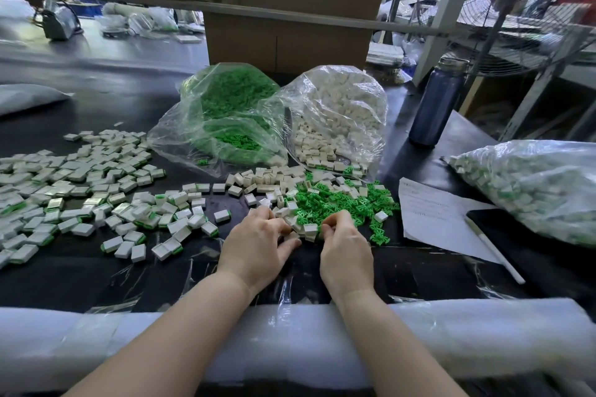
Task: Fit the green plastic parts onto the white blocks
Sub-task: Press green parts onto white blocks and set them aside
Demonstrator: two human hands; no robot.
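Both hands are working at the near edge of a loose heap of small green plastic parts [325, 203] and small white plastic blocks [267, 182] lying on the black table [419, 158]. The left hand [258, 246] is curling its grip around white blocks; the right hand [343, 245] is pinching something its own fingers are hiding. Behind, a clear bag of green parts [225, 113] and a clear bag of white blocks [342, 113] are crowding the heap. Finished blocks [80, 190] are spreading left.

We find no text we can read: the white sheet of paper [432, 213] on the right of the black table [419, 151] carries faint lines that are probably printing or handwriting, too small and blurred to make out, and the cardboard box [290, 39] shows no legible marking.
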